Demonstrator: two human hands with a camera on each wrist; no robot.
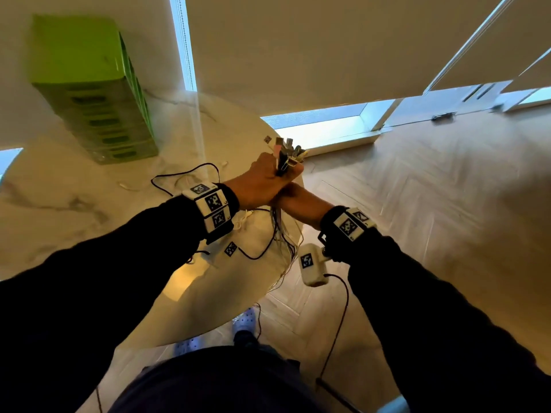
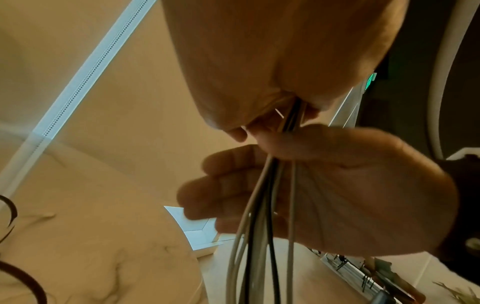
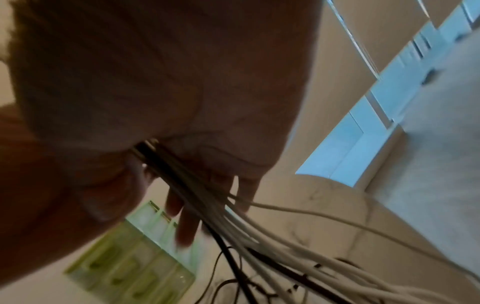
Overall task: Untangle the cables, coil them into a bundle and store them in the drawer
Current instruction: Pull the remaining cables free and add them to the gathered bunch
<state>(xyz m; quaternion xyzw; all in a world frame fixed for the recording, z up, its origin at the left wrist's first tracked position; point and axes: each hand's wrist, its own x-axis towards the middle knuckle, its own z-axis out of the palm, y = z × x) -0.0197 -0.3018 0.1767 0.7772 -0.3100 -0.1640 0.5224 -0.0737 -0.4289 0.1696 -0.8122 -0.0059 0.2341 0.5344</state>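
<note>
Fist of the left hand (image 1: 259, 186) closed tight round the cables (image 1: 279, 231), wrist level, forearm reaching across the body. Plugs (image 1: 287, 152) bunched just above that grip, sticking out of its top. Right hand (image 1: 301, 201) crossed directly under it and touching it, thumb hooked over the same cables, fingers (image 2: 213, 191) loosely curved. Below both grips, white and black strands hanging by the table (image 1: 89, 210) edge. Green drawer unit (image 1: 98, 108) well away from the grip, far left. Black-and-white square tags (image 1: 213, 201) on both wristbands; tiny print beside them too small to read.

Marble table (image 1: 74, 204), green drawers (image 1: 98, 93), cables (image 1: 185, 172), perhaps plugs (image 1: 126, 186)
</note>
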